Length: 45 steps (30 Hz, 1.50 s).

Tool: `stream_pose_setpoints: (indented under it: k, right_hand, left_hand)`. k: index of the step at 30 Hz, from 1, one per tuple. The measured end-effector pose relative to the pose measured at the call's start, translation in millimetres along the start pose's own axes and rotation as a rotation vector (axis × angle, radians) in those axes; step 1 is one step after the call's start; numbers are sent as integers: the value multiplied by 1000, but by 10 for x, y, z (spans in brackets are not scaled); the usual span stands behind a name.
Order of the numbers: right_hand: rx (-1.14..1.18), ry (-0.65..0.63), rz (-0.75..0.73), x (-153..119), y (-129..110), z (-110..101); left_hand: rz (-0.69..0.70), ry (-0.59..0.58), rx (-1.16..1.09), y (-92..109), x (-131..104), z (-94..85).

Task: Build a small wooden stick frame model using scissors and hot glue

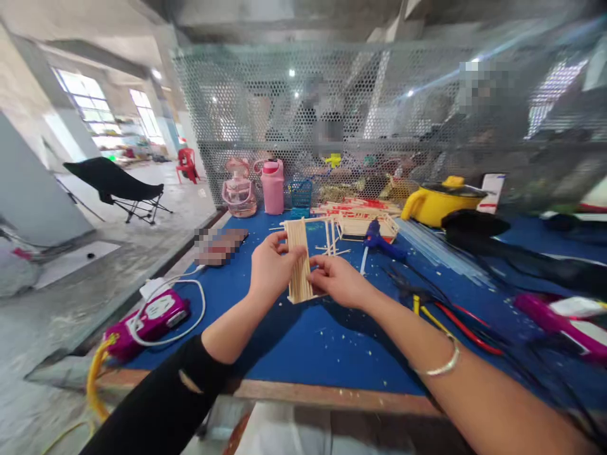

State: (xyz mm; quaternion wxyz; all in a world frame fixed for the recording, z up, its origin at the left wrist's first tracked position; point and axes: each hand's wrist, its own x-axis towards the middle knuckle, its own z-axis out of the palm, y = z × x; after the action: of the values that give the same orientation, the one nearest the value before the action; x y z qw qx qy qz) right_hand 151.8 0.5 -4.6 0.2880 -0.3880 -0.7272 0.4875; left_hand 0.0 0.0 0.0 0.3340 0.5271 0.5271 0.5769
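Between my two hands, a small frame of thin wooden sticks [298, 272] is held tilted above the blue table. Its near side is a panel of sticks laid side by side; the far side is an open frame. My left hand [274, 262] grips the panel's left edge, thumb on the face. The fingers of my right hand [339, 278] are pinched at the panel's right edge. Behind it lie a glue gun [377, 240] with a blue body, another stick frame [363, 226] and a pile of sticks [355, 206], some with red ends.
Purple power strips [147, 322] lie at left and right, with cables. Pliers [408, 284] and clear glue sticks [441, 253] are on the right, near a yellow pot [434, 205]. A phone [222, 246], a pink bottle [272, 189] and a perforated metal screen [294, 95] stand farther back.
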Motion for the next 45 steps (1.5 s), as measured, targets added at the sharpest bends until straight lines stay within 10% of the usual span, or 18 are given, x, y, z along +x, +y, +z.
stream_pose_setpoints:
  k: [23,31,45]
  right_hand:
    - [-337,302,-207,-83,-45,20]
    - [-305,67,189,-183,-345,-134]
    - [699,-12,338,-1696,-78,527]
  left_hand:
    - [256,114,-62,9,49,-69]
    - [189,120,116,-264,373,-290]
    - [209,326,320,-280,291,-295]
